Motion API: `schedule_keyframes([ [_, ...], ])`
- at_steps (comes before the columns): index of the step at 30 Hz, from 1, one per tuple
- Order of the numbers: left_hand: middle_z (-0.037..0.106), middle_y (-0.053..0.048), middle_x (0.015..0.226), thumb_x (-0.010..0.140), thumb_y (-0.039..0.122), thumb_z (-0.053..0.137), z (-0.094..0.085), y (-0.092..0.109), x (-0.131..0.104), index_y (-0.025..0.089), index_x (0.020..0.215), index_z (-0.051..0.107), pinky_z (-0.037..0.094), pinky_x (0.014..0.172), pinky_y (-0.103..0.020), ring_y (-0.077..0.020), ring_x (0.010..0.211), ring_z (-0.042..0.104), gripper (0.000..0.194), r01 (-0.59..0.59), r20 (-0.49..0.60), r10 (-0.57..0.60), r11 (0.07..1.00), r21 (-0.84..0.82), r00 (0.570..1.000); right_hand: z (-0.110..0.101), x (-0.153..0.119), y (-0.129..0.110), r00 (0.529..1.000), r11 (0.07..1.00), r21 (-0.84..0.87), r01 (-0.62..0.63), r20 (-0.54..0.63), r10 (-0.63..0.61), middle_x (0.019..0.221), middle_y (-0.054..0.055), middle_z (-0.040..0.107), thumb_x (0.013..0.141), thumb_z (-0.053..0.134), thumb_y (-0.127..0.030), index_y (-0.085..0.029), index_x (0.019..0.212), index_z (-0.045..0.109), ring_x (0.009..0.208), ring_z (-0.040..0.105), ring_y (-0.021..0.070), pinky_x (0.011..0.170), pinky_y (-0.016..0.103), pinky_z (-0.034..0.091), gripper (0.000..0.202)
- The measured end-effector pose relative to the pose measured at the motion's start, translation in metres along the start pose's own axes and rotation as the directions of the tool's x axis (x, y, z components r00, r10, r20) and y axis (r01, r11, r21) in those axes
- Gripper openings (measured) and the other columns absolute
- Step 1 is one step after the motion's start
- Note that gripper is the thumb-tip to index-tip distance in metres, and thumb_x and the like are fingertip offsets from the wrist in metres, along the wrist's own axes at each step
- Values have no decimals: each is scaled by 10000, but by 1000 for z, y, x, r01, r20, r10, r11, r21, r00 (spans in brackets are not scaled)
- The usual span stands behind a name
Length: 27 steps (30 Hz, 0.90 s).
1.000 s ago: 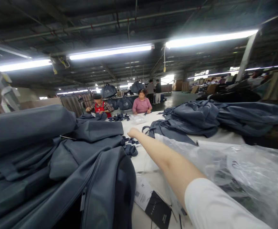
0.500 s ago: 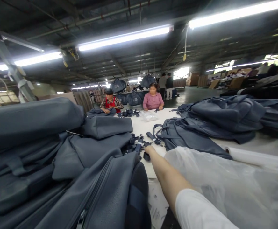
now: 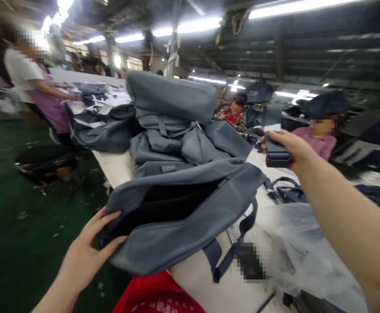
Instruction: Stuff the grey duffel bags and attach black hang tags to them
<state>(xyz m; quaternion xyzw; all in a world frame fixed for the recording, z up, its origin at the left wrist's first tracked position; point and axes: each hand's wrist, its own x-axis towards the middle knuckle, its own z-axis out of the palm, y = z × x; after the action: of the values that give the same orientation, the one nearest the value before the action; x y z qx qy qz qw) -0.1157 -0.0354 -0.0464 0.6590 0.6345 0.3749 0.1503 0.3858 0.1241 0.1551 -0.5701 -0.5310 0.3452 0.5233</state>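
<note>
A blue-grey duffel bag (image 3: 190, 230) lies in front of me with its zip opening gaping and the inside dark. My left hand (image 3: 92, 243) grips the left end of the opening, fingers at the upper edge and thumb at the lower one. Strap handles (image 3: 220, 256) hang off the bag's near right side. Raised above the table at the right, my right hand (image 3: 289, 145) is closed around a folded dark blue strap (image 3: 277, 154) with a thick, flat end. Part of the strap is hidden by the fingers.
More blue-grey bags (image 3: 173, 98) are piled behind. Clear plastic sheeting (image 3: 294, 234) lies at the right on the white table (image 3: 111, 167), near loose straps (image 3: 286, 184). Co-workers sit across the table; another person (image 3: 42, 87) stands at the left. A black stool (image 3: 44, 158) is on the green floor.
My view has swung left. My right hand has come up from the strap pile with a folded strap. My left hand has come into view on the duffel bag, which now gapes.
</note>
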Motion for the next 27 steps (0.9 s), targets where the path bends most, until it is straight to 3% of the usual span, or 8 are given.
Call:
schedule_keyframes([
  [3, 420, -84, 1460, 764, 474, 678, 2, 9, 0, 289, 1339, 475, 355, 1121, -501, -315, 1386, 338, 637, -28, 73, 34, 997, -70, 997, 66, -38, -75, 949, 981, -21, 191, 261, -179, 766, 14, 631, 787, 645, -327, -249, 837, 605, 561, 552, 125, 501, 255, 423, 101],
  [5, 410, -79, 1470, 767, 399, 691, 2, 15, 0, 295, 1384, 420, 342, 1131, -492, -303, 1413, 287, 681, -72, 91, 80, 994, -85, 993, 118, -71, -106, 846, 962, -27, 270, 483, -224, 760, 8, 639, 781, 642, -316, -208, 848, 610, 548, 544, 108, 482, 230, 404, 131],
  [9, 419, -95, 1460, 764, 335, 698, 4, 17, -5, 280, 1395, 418, 350, 1125, -502, -319, 1386, 336, 692, -129, 55, 138, 981, -148, 989, 222, -125, -98, 374, 864, -73, 498, 917, -138, 822, 4, 683, 804, 616, -237, -139, 926, 641, 749, 616, 132, 711, 243, 473, 158],
  [11, 427, -108, 1447, 769, 358, 696, 7, 13, -7, 266, 1378, 444, 357, 1119, -513, -323, 1350, 395, 665, -142, 19, 150, 966, -217, 988, 261, -141, -68, 211, 744, -125, 657, 977, -23, 924, 16, 713, 806, 607, -184, -166, 989, 674, 850, 639, 162, 799, 263, 469, 196],
  [16, 370, -124, 1452, 734, 424, 741, 12, 5, -11, 271, 1340, 477, 371, 1113, -480, -300, 1335, 406, 679, -176, -41, 173, 913, -368, 984, 302, -141, 0, 193, 493, -295, 818, 949, 248, 1103, 99, 704, 861, 551, -223, -168, 1043, 699, 953, 647, 239, 808, 300, 469, 240],
  [19, 377, -120, 1434, 755, 478, 712, 12, 0, -15, 285, 1320, 504, 374, 1100, -482, -300, 1323, 404, 632, -224, -72, 212, 914, -339, 975, 302, -129, 15, 172, 468, -334, 818, 918, 356, 1097, 105, 706, 832, 568, -228, -170, 1035, 708, 945, 647, 240, 791, 288, 464, 254],
  [22, 451, -116, 1321, 763, 528, 686, 12, -5, -20, 296, 1191, 618, 420, 1019, -510, -314, 1219, 463, 492, -219, -187, 191, 965, -145, 964, 299, -125, 23, 241, 434, -435, 789, 869, 433, 1027, 104, 724, 805, 539, -165, -167, 965, 727, 901, 657, 229, 760, 276, 464, 247],
  [27, 549, -47, 889, 797, 460, 677, 2, -3, -32, 225, 1106, 609, 490, 780, -384, -217, 853, 550, 394, -118, -199, 116, 993, -1, 973, 294, -130, 35, 238, 539, -402, 740, 906, 349, 1133, 73, 701, 798, 513, -131, -199, 1021, 719, 1041, 630, 229, 872, 291, 459, 311],
])
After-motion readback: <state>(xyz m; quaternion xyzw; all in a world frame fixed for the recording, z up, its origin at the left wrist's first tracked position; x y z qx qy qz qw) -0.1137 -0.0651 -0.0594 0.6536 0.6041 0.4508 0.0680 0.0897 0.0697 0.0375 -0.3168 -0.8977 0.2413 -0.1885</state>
